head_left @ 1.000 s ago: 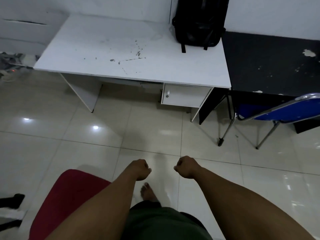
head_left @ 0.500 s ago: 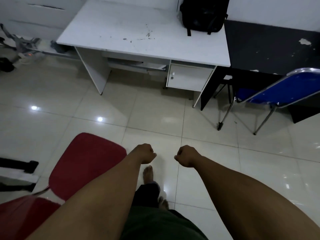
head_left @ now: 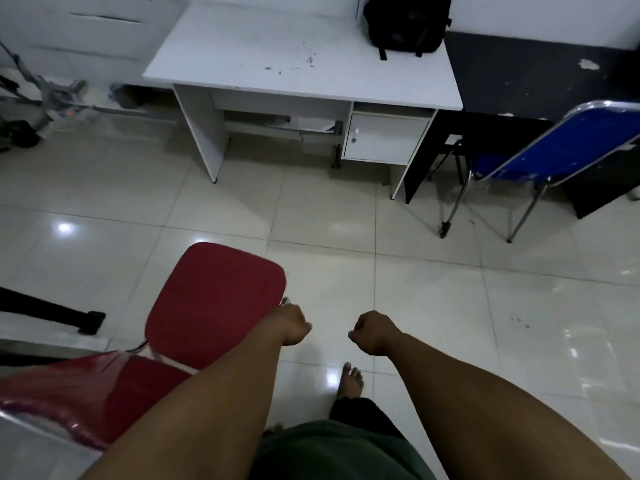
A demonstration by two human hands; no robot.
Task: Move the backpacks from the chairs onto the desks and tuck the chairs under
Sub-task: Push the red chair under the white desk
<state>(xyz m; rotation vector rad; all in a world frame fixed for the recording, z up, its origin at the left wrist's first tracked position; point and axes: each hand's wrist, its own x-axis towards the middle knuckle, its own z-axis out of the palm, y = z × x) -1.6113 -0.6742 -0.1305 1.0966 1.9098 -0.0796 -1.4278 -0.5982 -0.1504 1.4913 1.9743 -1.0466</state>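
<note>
Where tiles shine: desk (head_left: 311, 46) (scuffed)

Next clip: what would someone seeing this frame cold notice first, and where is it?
First, the two bare forearms reaching in from below, with the left hand and right hand both clenched and empty over the tiled floor. Next, the red chair at lower left, standing out in the open beside the left hand. Farther back, a black backpack sits on the white desk, and a blue chair is partly tucked under the black desk at right.
</note>
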